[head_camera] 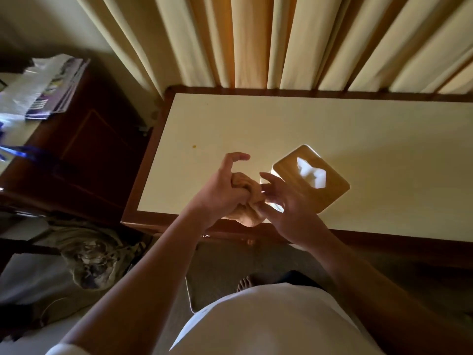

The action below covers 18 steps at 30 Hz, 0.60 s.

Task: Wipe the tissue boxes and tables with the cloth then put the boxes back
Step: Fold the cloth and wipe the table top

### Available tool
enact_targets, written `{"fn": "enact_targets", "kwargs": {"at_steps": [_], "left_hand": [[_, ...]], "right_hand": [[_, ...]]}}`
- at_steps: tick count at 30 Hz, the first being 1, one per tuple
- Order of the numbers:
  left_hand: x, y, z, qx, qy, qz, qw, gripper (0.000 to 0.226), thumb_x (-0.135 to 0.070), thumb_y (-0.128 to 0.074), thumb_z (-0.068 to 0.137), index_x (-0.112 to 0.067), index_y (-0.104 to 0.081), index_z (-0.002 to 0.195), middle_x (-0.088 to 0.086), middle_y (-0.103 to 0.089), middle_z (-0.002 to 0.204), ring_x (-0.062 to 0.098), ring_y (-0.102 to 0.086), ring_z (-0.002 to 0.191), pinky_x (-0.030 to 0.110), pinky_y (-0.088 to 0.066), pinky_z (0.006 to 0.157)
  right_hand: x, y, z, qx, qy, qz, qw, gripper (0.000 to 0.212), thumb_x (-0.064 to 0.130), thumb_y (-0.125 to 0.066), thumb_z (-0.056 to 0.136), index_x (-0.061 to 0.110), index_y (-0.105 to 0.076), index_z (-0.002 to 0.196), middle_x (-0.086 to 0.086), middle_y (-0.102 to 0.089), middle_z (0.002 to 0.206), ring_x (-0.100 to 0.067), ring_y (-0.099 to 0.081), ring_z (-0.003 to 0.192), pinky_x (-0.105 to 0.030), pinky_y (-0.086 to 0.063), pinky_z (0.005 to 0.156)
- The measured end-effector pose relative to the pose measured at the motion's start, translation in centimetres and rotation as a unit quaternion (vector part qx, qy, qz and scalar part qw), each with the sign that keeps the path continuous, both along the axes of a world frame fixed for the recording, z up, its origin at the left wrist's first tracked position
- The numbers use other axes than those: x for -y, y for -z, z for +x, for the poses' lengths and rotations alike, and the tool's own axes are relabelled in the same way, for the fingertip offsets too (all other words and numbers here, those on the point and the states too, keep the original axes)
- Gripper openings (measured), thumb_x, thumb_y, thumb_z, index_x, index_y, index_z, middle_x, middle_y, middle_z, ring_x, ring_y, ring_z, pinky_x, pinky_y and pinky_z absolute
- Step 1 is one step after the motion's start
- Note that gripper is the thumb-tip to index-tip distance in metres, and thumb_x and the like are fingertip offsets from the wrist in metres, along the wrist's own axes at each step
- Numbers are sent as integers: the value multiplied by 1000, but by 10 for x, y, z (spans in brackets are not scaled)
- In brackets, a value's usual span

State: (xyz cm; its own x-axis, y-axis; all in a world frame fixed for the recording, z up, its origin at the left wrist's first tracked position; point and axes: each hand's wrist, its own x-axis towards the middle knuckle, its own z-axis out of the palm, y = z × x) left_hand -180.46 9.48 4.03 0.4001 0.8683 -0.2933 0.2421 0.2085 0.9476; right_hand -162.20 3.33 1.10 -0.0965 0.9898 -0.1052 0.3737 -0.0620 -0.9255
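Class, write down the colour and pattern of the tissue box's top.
Light tan wood grain on the tissue box, white tissue at its opening; head view.

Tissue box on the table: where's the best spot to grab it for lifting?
Probably its two opposite side walls, reached from above: the tissue box sits cornerwise, so turn the grip to match. Its flat wooden top offers no hold, and a tissue pokes from the middle.

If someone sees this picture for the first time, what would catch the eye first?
First, the two hands in the middle: the left hand grips a bunched tan cloth over the near edge of the table, and the right hand is spread beside it. Next comes the wooden tissue box just right of the hands, with a white tissue in its opening.
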Motion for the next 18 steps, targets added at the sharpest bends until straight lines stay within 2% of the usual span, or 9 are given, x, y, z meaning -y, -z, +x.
{"fn": "enact_targets", "kwargs": {"at_steps": [1, 3, 6, 9, 11, 13, 14, 16, 18], "left_hand": [[-1, 0, -4, -15, -3, 7, 1000, 79, 17, -61, 78, -23, -41, 144, 18, -75, 93, 34, -75, 89, 55, -63, 86], [-1, 2, -11, -31, -15, 17, 999, 78, 18, -60, 80, -25, -43, 144, 17, -75, 97, 33, -75, 93, 56, -62, 90], [5, 2, -17, -72, -31, 54, 995, 77, 12, -64, 81, -30, -45, 143, 11, -70, 104, 24, -72, 93, 45, -64, 83], [9, 3, -22, -94, -33, 64, 993, 77, 10, -65, 82, -33, -45, 143, 5, -66, 101, 17, -66, 87, 37, -61, 72], [10, 6, -26, -93, -39, 61, 993, 76, 11, -63, 84, -32, -45, 143, 5, -68, 98, 15, -66, 85, 32, -59, 66], [10, 11, -30, -88, -57, 65, 992, 75, 11, -61, 84, -32, -46, 143, 6, -72, 102, 18, -70, 89, 33, -60, 68], [10, 12, -31, -84, -67, 64, 992, 73, 11, -61, 85, -32, -46, 143, 6, -73, 105, 19, -72, 92, 35, -63, 71], [10, 15, -31, -86, -84, 61, 991, 69, 8, -63, 89, -33, -46, 142, 6, -74, 109, 20, -72, 96, 39, -65, 76], [11, 17, -30, -97, -102, 51, 989, 64, 3, -67, 91, -33, -47, 141, 7, -72, 110, 24, -72, 96, 45, -65, 79]], "right_hand": [[0, 1, -2, 8, -6, 5, 1000, 67, 41, -74, 90, 23, -49, 150, 18, -67, 124, -3, -68, 113, -27, -57, 98], [-2, 3, -4, 8, -8, -3, 1000, 63, 39, -75, 91, 22, -52, 147, 16, -71, 114, -2, -71, 102, -25, -60, 90], [-5, 4, -10, 2, -17, -31, 999, 53, 39, -75, 93, 24, -59, 140, 13, -74, 104, -1, -72, 94, -21, -57, 81], [-4, 5, -17, -1, -38, -44, 998, 44, 42, -76, 92, 29, -63, 131, 12, -75, 98, -4, -74, 90, -25, -59, 80], [-4, 10, -18, -3, -29, -45, 999, 29, 41, -76, 92, 31, -66, 118, 13, -74, 92, -4, -73, 85, -24, -58, 75], [-6, 13, -18, 16, -11, -33, 999, 13, 39, -76, 93, 34, -65, 97, 16, -71, 82, -2, -68, 76, -17, -52, 68], [-7, 14, -18, 30, -9, -24, 999, 14, 39, -75, 93, 34, -63, 90, 14, -69, 80, -3, -66, 75, -16, -49, 67], [-9, 18, -18, 48, -14, -7, 999, 17, 38, -75, 93, 31, -61, 87, 11, -66, 86, -4, -65, 81, -15, -49, 69], [-12, 18, -20, 51, -17, 11, 999, 16, 38, -75, 92, 27, -63, 92, 10, -63, 99, -4, -63, 91, -17, -53, 75]]}}
